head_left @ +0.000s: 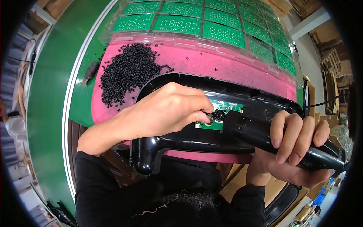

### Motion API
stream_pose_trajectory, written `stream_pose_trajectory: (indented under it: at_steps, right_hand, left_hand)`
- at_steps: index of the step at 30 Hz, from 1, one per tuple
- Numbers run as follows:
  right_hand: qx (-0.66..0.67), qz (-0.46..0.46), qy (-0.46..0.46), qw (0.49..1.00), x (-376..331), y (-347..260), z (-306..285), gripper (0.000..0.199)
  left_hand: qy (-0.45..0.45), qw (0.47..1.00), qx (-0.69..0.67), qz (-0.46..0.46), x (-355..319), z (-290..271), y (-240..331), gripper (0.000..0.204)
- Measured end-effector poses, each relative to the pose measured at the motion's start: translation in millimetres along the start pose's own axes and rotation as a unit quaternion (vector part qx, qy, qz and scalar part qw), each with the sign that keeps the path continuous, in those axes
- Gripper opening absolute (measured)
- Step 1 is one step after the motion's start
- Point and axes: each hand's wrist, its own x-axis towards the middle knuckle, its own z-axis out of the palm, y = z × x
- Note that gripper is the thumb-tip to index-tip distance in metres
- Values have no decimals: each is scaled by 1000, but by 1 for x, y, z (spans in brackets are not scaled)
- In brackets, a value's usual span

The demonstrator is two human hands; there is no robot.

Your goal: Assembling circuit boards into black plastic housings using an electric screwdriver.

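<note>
Here we are pinching small black screws point(216, 114) with our left hand point(166, 111) over the small green circuit board point(219, 113) in the glossy black plastic housing point(196, 140), while our right hand point(293, 145) is gripping the black electric screwdriver point(264, 136), its tip aimed there.

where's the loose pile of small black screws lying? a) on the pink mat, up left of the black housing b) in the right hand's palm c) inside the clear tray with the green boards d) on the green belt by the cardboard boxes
a: the pile of black screws lies on the pink mat, up left of the black housing, below the clear tray of green boards.
</note>
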Motion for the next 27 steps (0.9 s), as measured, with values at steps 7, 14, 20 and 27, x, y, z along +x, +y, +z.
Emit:
stream_pose_trajectory:
  at_steps: [7,14,20,27]
  right_hand:
    - [-18,12,-26,999,12,-25,-13,44]
    - [-142,80,-4,987,15,-10,-42,55]
    - [-130,74,-16,989,13,-9,-45,68]
    - [-174,107,-29,978,13,-8,-43,57]
  left_hand:
    - [13,999,28,-20,0,-1,-1,13]
    - [-38,991,105,-76,1,-7,5,10]
    - [-39,999,28,-22,1,-3,-2,15]
    - [-84,992,93,20,-4,2,-7,18]
